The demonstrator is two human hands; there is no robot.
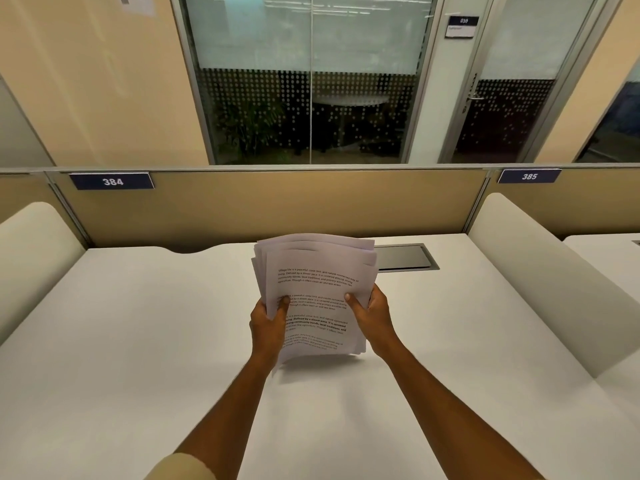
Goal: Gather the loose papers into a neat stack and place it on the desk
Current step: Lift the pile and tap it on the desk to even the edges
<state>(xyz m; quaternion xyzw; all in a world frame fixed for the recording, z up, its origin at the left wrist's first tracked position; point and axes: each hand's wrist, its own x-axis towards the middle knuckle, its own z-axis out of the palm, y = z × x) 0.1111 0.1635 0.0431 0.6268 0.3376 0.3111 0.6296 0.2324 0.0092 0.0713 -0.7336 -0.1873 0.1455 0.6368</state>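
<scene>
The left hand (268, 322) is gripping the left edge of the papers (317, 289), its thumb lying across the printed top sheet and its fingers curling out of sight behind. From this hand the bundle is lying toward one o'clock, leaning away from the person.

The papers are sitting between both hands above the middle of the desk (138, 341), with their long axis running from six to twelve o'clock. The far edges are fanning out unevenly and the near edge is hanging just over the desktop; whether it is touching I cannot tell. So the sheets look gathered but not yet squared, and a tap of the near edge straight down seems the likely next move.

The right hand (372, 318) is pinching the right edge the same way, thumb on top, with the papers lying toward eleven o'clock from it. Both hands are equally near, forearms converging. A dark cable hatch (405, 258) is lying beyond, at about one o'clock.
</scene>
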